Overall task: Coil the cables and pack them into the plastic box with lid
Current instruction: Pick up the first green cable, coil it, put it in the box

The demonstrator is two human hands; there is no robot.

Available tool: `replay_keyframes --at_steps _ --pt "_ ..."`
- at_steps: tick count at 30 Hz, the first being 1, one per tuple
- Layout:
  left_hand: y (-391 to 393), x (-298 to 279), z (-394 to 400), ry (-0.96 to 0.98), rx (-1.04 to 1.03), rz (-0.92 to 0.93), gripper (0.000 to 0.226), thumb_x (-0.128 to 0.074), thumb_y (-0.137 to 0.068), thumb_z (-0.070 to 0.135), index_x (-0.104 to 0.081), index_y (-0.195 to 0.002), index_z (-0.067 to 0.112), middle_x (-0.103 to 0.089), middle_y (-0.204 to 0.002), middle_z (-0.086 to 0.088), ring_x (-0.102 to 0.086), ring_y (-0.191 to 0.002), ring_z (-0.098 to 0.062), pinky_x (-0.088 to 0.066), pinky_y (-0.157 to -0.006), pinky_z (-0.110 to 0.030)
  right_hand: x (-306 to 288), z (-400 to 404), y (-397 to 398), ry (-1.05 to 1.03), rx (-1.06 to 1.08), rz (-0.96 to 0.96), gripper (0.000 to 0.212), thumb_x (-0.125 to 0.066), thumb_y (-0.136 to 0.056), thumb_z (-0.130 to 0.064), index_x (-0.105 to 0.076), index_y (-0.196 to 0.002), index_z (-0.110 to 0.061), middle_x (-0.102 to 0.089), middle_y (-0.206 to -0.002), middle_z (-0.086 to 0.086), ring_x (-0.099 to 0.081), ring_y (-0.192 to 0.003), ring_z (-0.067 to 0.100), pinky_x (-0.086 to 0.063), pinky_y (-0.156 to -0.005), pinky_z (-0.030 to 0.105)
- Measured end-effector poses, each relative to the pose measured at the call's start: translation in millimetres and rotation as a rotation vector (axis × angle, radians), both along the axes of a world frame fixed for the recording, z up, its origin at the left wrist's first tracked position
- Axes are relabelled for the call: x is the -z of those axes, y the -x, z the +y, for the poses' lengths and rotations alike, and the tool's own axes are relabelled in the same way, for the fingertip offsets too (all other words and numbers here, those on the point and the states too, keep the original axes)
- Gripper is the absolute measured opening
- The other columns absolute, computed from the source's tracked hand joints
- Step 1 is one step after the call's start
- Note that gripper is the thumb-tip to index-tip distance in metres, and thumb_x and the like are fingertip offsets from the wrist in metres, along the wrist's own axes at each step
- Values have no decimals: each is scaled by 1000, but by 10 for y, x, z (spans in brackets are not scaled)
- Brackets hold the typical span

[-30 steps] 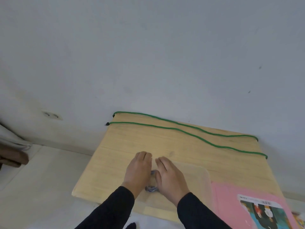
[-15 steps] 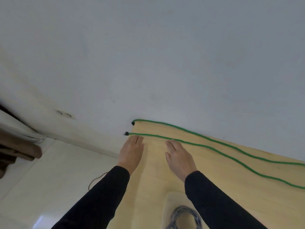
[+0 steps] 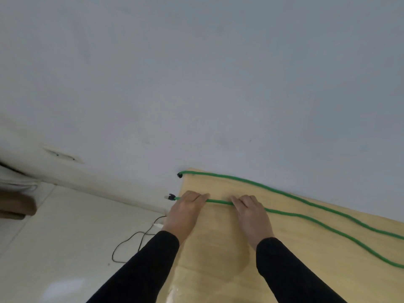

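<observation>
A long green cable (image 3: 306,216) lies in two strands across the far side of the light wooden table (image 3: 218,254). Its near strand ends in a black plug (image 3: 172,197) just past the table's left edge. My left hand (image 3: 185,212) is closed over that strand close to the plug. My right hand (image 3: 251,212) pinches the same strand a short way to the right. The far strand (image 3: 273,189) runs along the wall and ends in another black plug (image 3: 179,175). Only a clear corner of the plastic box (image 3: 175,295) shows at the bottom edge.
A thin black wire (image 3: 135,239) loops on the pale floor left of the table. A white wall (image 3: 196,84) stands right behind the table. A brown piece of furniture (image 3: 15,206) sits at the far left.
Both hands left the box, reached forward to the table's far left corner and closed on the near green strand. The view swung left, so the box dropped nearly out of sight.
</observation>
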State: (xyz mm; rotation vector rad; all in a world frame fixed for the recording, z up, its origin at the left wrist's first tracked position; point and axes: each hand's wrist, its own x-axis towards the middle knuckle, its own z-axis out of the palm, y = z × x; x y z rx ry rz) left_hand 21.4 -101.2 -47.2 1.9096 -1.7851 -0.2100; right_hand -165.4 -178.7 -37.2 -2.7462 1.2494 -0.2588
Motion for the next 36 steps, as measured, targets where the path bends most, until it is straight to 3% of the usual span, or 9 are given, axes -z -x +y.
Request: replay_keyframes --at_steps 2,5,8,12,16,21,27,32,36 --pt "-35 -18 -11 10 13 40 50 -76 -58 -11 -70 -102 12 -68 -82 -5 -65 -74 -20 -52 -55 -22 -56 3 16 -13 -5 -26 55 -75 -59 8 -65 -109 -10 -61 -79 4 -57 -70 23 -50 -56 33" --pt "-52 -211 -53 36 -22 205 37 -50 -81 16 -65 -115 15 -65 -98 -7 -63 -86 -18 -54 -74 -25 -233 8 50 -71 -15 -138 56 -69 -71 8 -58 -121 -17 -54 -77 4 -51 -64 21 -45 -56 30" --pt "-25 -546 -147 84 -78 395 34 -45 -91 14 -61 -122 18 -60 -107 2 -54 -92 0 -39 -88 -7 -540 6 147 -120 -2 -243 48 -57 -89 -7 -46 -132 -26 -45 -76 -3 -38 -60 9 -38 -55 21" --pt "174 -1089 -295 190 -58 481 30 -50 -93 6 -63 -117 19 -60 -94 7 -53 -87 11 -37 -79 -2 -1053 8 378 -55 -9 -382 48 -50 -92 -7 -42 -135 -27 -40 -77 -8 -35 -65 0 -32 -62 6" --pt "606 -1574 -296 68 -32 725 21 -43 -96 18 -62 -102 26 -57 -78 12 -50 -64 -2 -45 -65 -15 -1642 -75 613 84 43 -582 43 -48 -92 -5 -49 -131 -21 -37 -75 -14 -44 -71 -11 -32 -65 -1" --pt "1335 -2241 -264 13 133 1480 26 -33 -100 15 -54 -85 12 -40 -67 2 -34 -54 -8 -37 -58 -20 -2280 -220 1000 217 91 -742 36 -43 -93 -16 -52 -128 -22 -45 -73 -4 -46 -69 2 -35 -64 3" --pt "1863 -3066 -368 364 306 2039 26 -30 -100 15 -51 -85 12 -48 -64 6 -41 -51 -5 -42 -53 -16 -2165 34 1726 -64 85 -756 44 -40 -97 -15 -36 -132 -41 -50 -75 -11 -49 -72 2 -38 -68 8" --pt "2310 -3265 -441 522 255 2055 24 -31 -100 13 -54 -95 9 -61 -82 1 -59 -65 -7 -50 -61 -17 -2096 402 2123 5 -168 -482 47 -28 -95 -38 -16 -140 -43 -57 -85 -8 -53 -69 8 -44 -62 23" --pt "2605 -3197 -369 485 133 1678 26 -32 -100 12 -50 -119 11 -67 -105 6 -66 -89 -5 -49 -74 -16 -2549 480 2343 201 -283 -409 39 -31 -94 -37 -41 -130 -26 -59 -75 -6 -50 -52 13 -38 -47 21"
